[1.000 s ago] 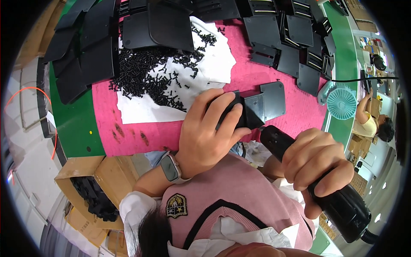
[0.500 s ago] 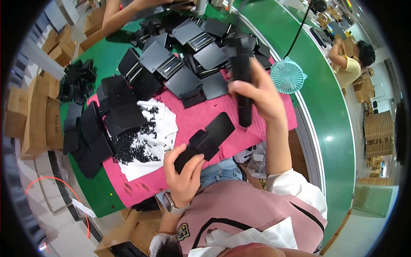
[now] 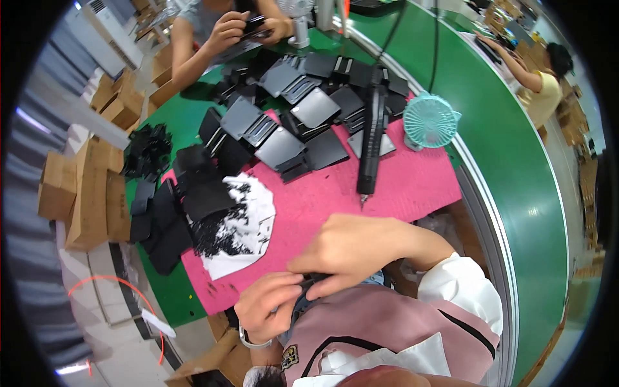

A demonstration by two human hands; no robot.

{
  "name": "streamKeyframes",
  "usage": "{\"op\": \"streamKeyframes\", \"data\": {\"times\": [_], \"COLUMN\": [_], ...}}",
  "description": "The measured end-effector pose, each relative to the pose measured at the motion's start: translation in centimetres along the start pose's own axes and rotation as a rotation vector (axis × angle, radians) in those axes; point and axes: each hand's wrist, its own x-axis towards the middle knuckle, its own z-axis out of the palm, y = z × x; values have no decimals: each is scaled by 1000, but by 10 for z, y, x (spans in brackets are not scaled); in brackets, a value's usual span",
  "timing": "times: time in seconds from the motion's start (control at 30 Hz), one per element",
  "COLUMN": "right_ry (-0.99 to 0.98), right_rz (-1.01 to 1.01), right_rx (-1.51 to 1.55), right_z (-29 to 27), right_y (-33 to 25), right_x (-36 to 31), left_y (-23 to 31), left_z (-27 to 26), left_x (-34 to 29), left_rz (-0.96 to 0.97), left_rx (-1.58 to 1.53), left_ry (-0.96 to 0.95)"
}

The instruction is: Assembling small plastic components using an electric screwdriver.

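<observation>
Two hands meet at the counter's [image 3: 509, 174] near edge: we see the left hand [image 3: 265, 308] curled against a dark part [image 3: 314, 280], the right hand [image 3: 342, 248] pinching it from above. The part lies between them, low before the body; fingers hide its long axis. Beyond, nearer the right hand, the black electric screwdriver [image 3: 371, 138] points its tip toward us.
</observation>
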Motion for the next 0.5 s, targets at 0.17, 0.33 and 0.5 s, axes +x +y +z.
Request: {"op": "streamKeyframes", "data": {"times": [0.17, 0.33, 0.5], "right_ry": [87, 395, 418], "right_rz": [-107, -65, -58], "right_rx": [119, 450, 630], "right_z": [28, 52, 64], "right_y": [1, -8, -2], "right_x": [14, 35, 39], "left_y": [-7, -17, -12], "left_z": [-19, -6, -6], "left_x": [-17, -25, -41], "left_rz": [53, -415, -539], "left_rx": [171, -285, -582], "left_ry": [243, 426, 515]}}
